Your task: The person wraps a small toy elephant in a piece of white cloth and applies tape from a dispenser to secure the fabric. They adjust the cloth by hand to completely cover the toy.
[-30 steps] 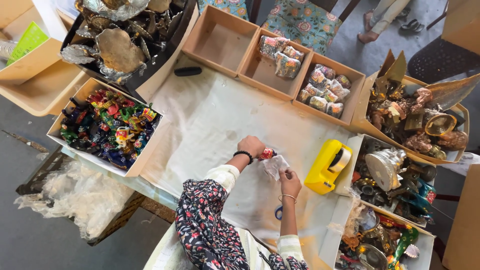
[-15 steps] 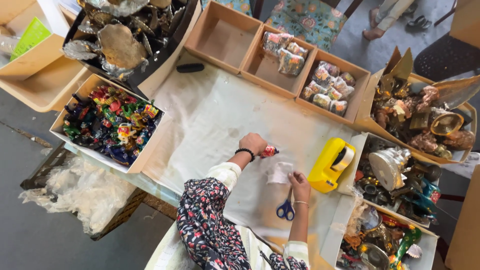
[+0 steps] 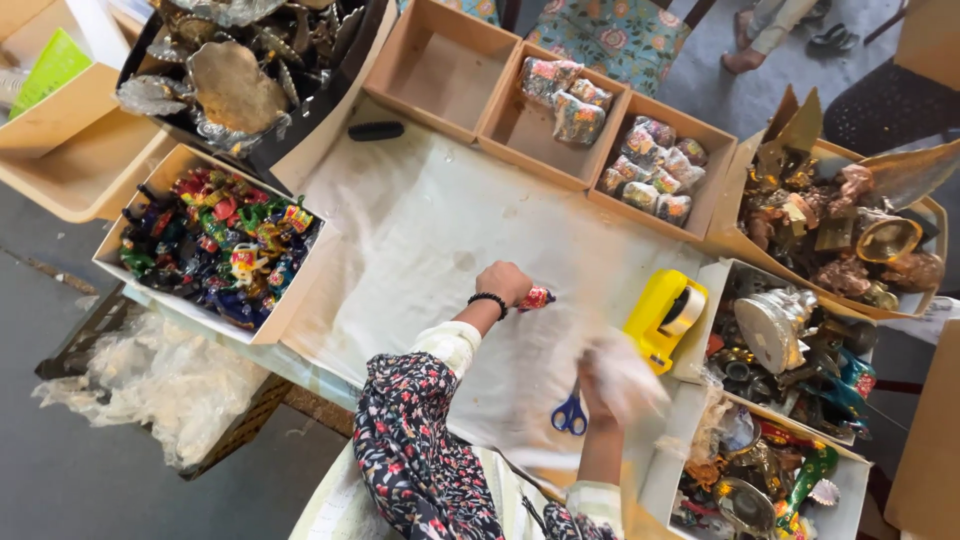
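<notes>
Left hand [image 3: 503, 282] fisted around small red figurine [image 3: 536, 298], mid-table left of yellow tape dispenser [image 3: 664, 318]. Right hand [image 3: 598, 378] clutches blurred clear wrap [image 3: 625, 372]. Figurine likely light, rigid, chippable; grip its body. Wrap soft, flimsy.

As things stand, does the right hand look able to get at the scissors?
Probably yes: the right hand hovers just beside the scissors on the sheet, nothing between them, though it already holds a blurred white wrap.

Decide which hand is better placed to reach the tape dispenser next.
Probably the right hand: it is beside the yellow tape dispenser, though it holds crumpled wrap. The left hand is farther off, gripping a small red figure.
</notes>
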